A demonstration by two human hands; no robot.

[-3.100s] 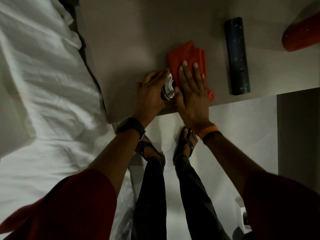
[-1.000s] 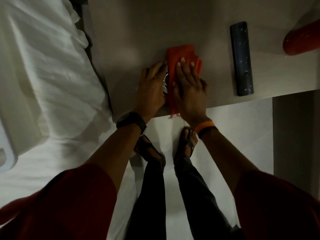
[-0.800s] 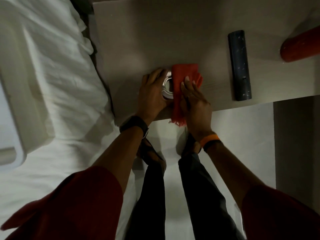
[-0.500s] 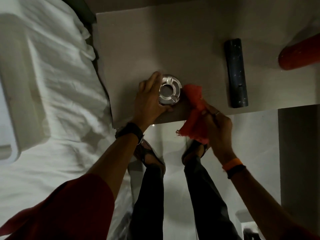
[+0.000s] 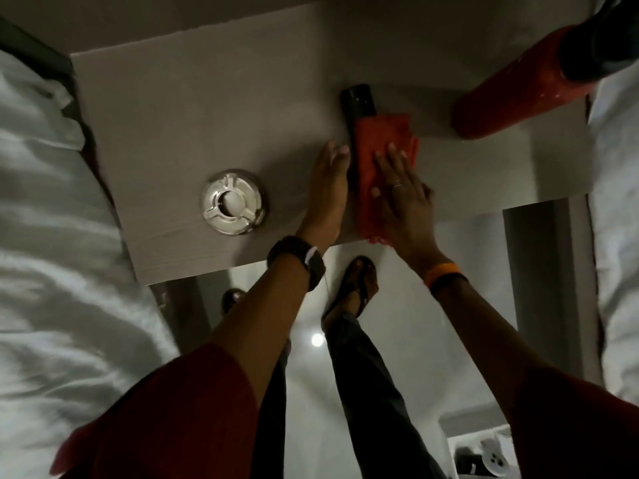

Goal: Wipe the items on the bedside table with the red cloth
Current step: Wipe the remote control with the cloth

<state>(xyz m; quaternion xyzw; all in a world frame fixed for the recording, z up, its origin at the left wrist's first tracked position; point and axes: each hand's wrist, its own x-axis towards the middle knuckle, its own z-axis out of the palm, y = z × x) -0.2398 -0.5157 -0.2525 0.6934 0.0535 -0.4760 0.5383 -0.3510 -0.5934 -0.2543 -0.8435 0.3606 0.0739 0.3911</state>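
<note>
The right hand (image 5: 403, 195) lies flat with fingers spread, pressing the red cloth (image 5: 378, 153) down over a black remote (image 5: 358, 102), of which only the far end shows, right of centre. The left hand (image 5: 328, 188) rests open, edge-on, against the remote's left side. A silver ashtray (image 5: 234, 202) sits apart at centre left on the bedside table (image 5: 193, 108); a red bottle (image 5: 511, 91) stands at upper right.

The room is dim and the picture is grainy. A small round glare spot shines on the glossy pale floor (image 5: 316, 339). The shiny round metal ashtray (image 5: 233, 202) reflects light. The wide lens bends the edges, and the white bed sheet (image 5: 52, 271) looks blurred.
</note>
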